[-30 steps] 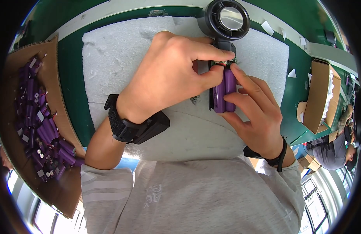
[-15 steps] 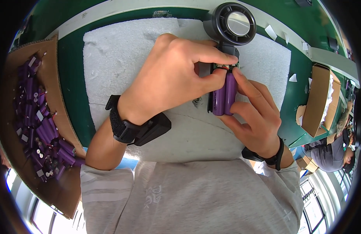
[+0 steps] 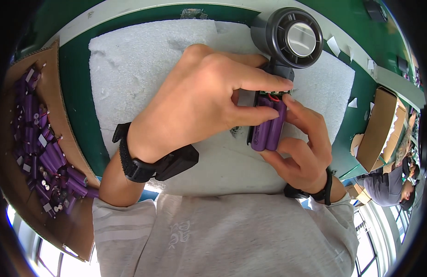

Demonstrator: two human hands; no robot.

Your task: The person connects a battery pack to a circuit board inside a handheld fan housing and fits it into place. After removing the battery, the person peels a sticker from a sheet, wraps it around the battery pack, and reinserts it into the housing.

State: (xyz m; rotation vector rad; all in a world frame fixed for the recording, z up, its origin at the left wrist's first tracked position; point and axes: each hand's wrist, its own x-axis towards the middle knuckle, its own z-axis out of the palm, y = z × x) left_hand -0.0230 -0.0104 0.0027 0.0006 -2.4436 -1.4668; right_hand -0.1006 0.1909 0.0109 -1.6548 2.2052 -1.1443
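Note:
A dark grey handheld fan [image 3: 300, 39] with a round head lies over the foam sheet, its handle toward me and opened up. In the handle sits a pack of two purple battery cells [image 3: 270, 122]. A green circuit board [image 3: 277, 93] with a short red wire [image 3: 273, 98] shows above the cells. My left hand [image 3: 202, 92] is closed around the upper handle, index finger by the fan's neck, thumb pressing the cells. My right hand [image 3: 310, 143] grips the pack from the right, index fingertip at the board's edge and thumb at the cells' lower end.
A white foam sheet [image 3: 130, 74] covers the green bench. On the left stands a cardboard box [image 3: 75, 134] holding many purple battery packs [image 3: 49, 154]. At right is a smaller cardboard box [image 3: 377, 127], with paper scraps [image 3: 333, 46] nearby. Another person [image 3: 384, 184] sits beyond it.
The fan and both hands have shifted slightly right and toward me in the picture. My left thumb has parted from the index finger and moved onto the cells, exposing more board and red wire.

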